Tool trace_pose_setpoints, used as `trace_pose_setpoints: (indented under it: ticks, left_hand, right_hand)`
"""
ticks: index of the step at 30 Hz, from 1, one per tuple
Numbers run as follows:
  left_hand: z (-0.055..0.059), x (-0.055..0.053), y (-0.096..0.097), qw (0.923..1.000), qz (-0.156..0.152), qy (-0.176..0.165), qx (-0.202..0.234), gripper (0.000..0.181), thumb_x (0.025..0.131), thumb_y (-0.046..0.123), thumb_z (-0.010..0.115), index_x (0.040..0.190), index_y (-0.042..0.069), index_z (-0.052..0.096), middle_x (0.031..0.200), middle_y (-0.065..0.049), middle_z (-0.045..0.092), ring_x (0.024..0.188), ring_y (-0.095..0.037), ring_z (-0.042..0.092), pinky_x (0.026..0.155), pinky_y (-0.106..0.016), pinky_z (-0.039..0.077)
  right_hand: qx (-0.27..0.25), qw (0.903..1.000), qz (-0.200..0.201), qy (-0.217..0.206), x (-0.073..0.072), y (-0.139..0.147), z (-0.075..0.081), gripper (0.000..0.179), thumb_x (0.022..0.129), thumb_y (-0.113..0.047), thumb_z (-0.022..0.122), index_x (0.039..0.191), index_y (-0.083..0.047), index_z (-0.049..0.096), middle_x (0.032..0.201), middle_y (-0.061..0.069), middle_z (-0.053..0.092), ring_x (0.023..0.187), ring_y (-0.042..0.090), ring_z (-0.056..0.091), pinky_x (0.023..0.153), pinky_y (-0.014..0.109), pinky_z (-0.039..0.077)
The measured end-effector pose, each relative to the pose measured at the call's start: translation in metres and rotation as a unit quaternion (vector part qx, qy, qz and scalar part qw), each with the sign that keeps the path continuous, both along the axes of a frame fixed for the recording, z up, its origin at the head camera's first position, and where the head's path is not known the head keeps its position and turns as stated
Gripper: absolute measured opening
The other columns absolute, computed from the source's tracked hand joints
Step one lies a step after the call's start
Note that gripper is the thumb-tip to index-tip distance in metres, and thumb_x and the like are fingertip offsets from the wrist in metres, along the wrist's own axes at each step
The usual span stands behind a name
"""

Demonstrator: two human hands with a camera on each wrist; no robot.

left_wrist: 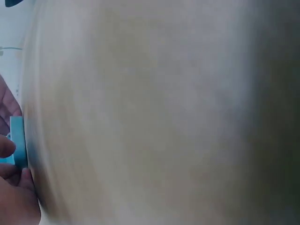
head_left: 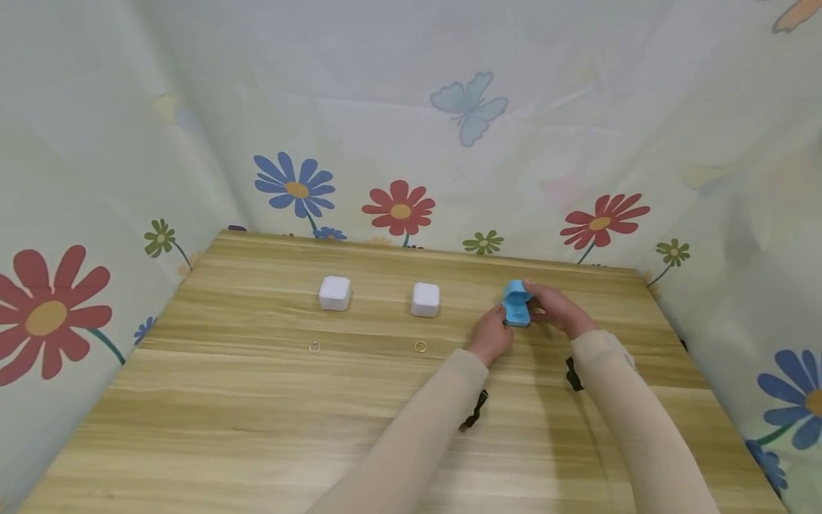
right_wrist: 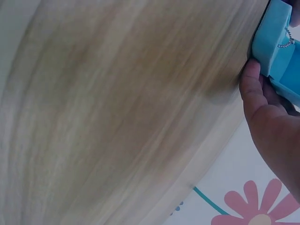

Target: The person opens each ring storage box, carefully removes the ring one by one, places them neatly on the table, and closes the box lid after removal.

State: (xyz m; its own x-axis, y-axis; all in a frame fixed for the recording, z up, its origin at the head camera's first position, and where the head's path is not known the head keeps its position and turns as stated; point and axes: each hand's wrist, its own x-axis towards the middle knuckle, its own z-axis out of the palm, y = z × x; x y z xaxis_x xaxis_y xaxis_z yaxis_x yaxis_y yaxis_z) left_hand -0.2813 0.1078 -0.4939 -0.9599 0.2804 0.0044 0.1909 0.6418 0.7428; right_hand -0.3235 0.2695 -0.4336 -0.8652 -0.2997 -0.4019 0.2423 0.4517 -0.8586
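Note:
A light-blue ring box (head_left: 516, 320) stands with its lid raised on the right part of the wooden table. Inside its base sits a ring (right_wrist: 287, 44) with small sparkling stones, upright in the cushion. My left hand (head_left: 491, 335) pinches the base at its left side, thumb near the front rim in the left wrist view. My right hand (head_left: 557, 308) holds the box from the right, fingers along the lid and the base's side. The right wrist view shows a fingertip (right_wrist: 253, 68) pressed at the base's corner. The palms are partly hidden.
Two white ring boxes (head_left: 335, 293), closed, stand to the left, the second white box (head_left: 425, 300) nearer my hands. In front of them lie a silver ring (head_left: 315, 347) and a gold ring (head_left: 420, 347). Black connectors (head_left: 475, 410) hang by my sleeves. Flowered cloth (head_left: 359, 107) surrounds the table.

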Motion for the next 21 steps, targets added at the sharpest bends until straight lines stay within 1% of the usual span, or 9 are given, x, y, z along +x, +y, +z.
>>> trace_pose_setpoints:
  ticks: [2,4,6,7,10,11,15,19,21]
  left_hand:
    - [-0.003,-0.001,0.000,0.9997,0.009,0.019,0.009,0.047,0.099,0.005,0.050,0.145,-0.004,0.054,0.148,-0.015,0.059,0.136,-0.028,0.060,0.111,-0.033,0.051]
    - [-0.002,0.000,0.001,0.9994,0.017,0.029,0.005,0.045,0.098,0.004,0.051,0.142,-0.004,0.057,0.143,-0.015,0.063,0.131,-0.027,0.063,0.108,-0.033,0.053]
    - [0.001,0.001,0.002,0.9989,0.026,0.038,0.007,0.039,0.097,0.002,0.051,0.134,-0.005,0.062,0.133,-0.015,0.069,0.123,-0.027,0.067,0.103,-0.032,0.055]
    - [0.015,0.006,0.001,0.9993,0.030,0.022,0.003,0.036,0.096,-0.001,0.054,0.130,-0.006,0.064,0.128,-0.017,0.071,0.119,-0.029,0.068,0.102,-0.034,0.056]
    - [0.023,0.006,0.002,0.9988,0.043,0.018,-0.017,0.029,0.092,0.000,0.059,0.120,-0.003,0.068,0.120,-0.014,0.073,0.111,-0.027,0.071,0.096,-0.033,0.058]
    - [0.025,0.005,0.002,0.9985,0.048,0.012,-0.025,0.028,0.092,0.000,0.060,0.118,-0.001,0.068,0.118,-0.013,0.073,0.109,-0.026,0.071,0.095,-0.033,0.058]
    - [0.032,0.003,0.002,0.9969,0.057,-0.002,-0.054,0.031,0.091,0.002,0.062,0.120,0.001,0.069,0.125,-0.010,0.072,0.112,-0.026,0.071,0.094,-0.032,0.058]
    - [0.033,0.003,0.002,0.9973,0.058,0.000,-0.045,0.029,0.093,0.003,0.060,0.121,0.001,0.069,0.126,-0.011,0.072,0.113,-0.027,0.071,0.095,-0.034,0.058]
    - [0.032,0.003,0.002,0.9976,0.065,0.004,-0.027,0.029,0.093,0.002,0.060,0.120,0.001,0.070,0.124,-0.011,0.073,0.113,-0.028,0.071,0.096,-0.035,0.058]
  right_hand:
    - [0.000,1.0000,0.001,-0.001,0.000,0.000,-0.002,0.071,0.112,-0.046,0.020,0.151,0.013,0.030,0.147,0.032,0.040,0.144,0.044,0.038,0.123,0.061,0.033]
    - [-0.001,1.0000,0.000,-0.003,0.000,0.001,-0.004,0.072,0.111,-0.047,0.020,0.151,0.013,0.029,0.150,0.034,0.038,0.146,0.045,0.036,0.124,0.061,0.032]
    - [-0.003,1.0000,-0.001,-0.007,-0.001,0.001,-0.005,0.073,0.111,-0.047,0.020,0.153,0.013,0.028,0.153,0.034,0.036,0.148,0.045,0.034,0.124,0.061,0.031]
    - [-0.004,0.9999,-0.003,-0.010,-0.001,0.001,-0.006,0.073,0.111,-0.047,0.021,0.153,0.012,0.028,0.154,0.035,0.035,0.149,0.045,0.033,0.125,0.060,0.031]
    - [-0.005,0.9998,-0.004,-0.017,-0.001,0.001,-0.006,0.073,0.111,-0.047,0.022,0.156,0.010,0.026,0.159,0.034,0.031,0.152,0.046,0.030,0.126,0.059,0.029]
    - [-0.005,0.9998,-0.003,-0.018,-0.001,0.000,-0.005,0.073,0.111,-0.048,0.022,0.157,0.010,0.025,0.160,0.034,0.030,0.152,0.046,0.029,0.126,0.059,0.029]
    - [-0.006,0.9999,0.001,-0.015,-0.003,0.000,-0.005,0.075,0.111,-0.050,0.022,0.158,0.009,0.023,0.162,0.034,0.027,0.154,0.047,0.026,0.126,0.059,0.028]
    - [-0.011,0.9998,0.001,-0.014,-0.003,0.001,-0.005,0.074,0.111,-0.048,0.023,0.158,0.009,0.022,0.164,0.033,0.025,0.155,0.047,0.025,0.126,0.059,0.028]
    - [-0.014,0.9998,-0.001,-0.017,-0.002,0.001,-0.005,0.074,0.111,-0.048,0.023,0.158,0.009,0.021,0.164,0.033,0.025,0.155,0.048,0.024,0.126,0.059,0.028]
